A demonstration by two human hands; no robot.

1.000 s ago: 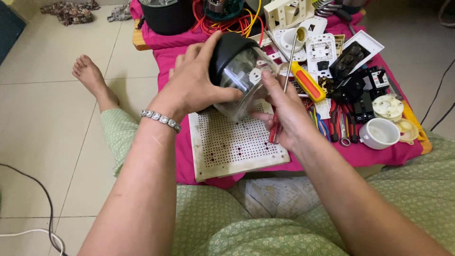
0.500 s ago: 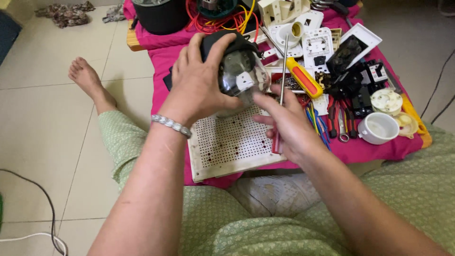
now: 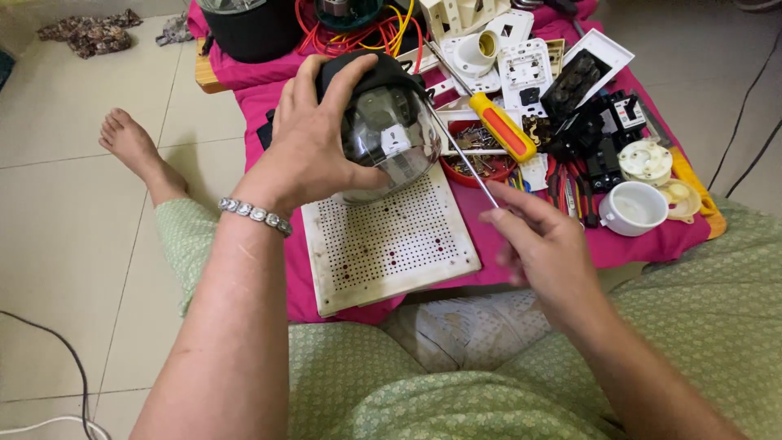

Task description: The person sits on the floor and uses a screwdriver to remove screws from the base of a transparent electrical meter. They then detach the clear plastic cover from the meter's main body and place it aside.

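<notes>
**A:** From the head camera, what is hard to make out?

**B:** The right hand is slightly blurred. Its fingers pinch the lower end of a thin metal rod; what lies inside the fist is hidden. The rod slants up toward a dome-shaped device, and I cannot tell whether its tip touches it. The top edge of the picture cuts off a black pot and a tangle of red and yellow wires.

**A:** And the left hand?

**B:** The left hand is clenched around the device, fingers over its black top, thumb against the clear, glossy cover, holding it tilted just above a white perforated board. A beaded silver bracelet sits on the wrist.

**A:** Shapes and materials?

**B:** The board is flat plastic, dotted with small holes, lying on a pink cloth on the tiled floor. The device's inner parts show only dimly through the cover.

**A:** What surrounds it?

**B:** Just beyond the rod lies a screwdriver with a yellow and orange handle, over a red bowl of screws. White switch plates, black breakers and a white cup crowd the right side. A bare foot rests on the floor to the left.
</notes>
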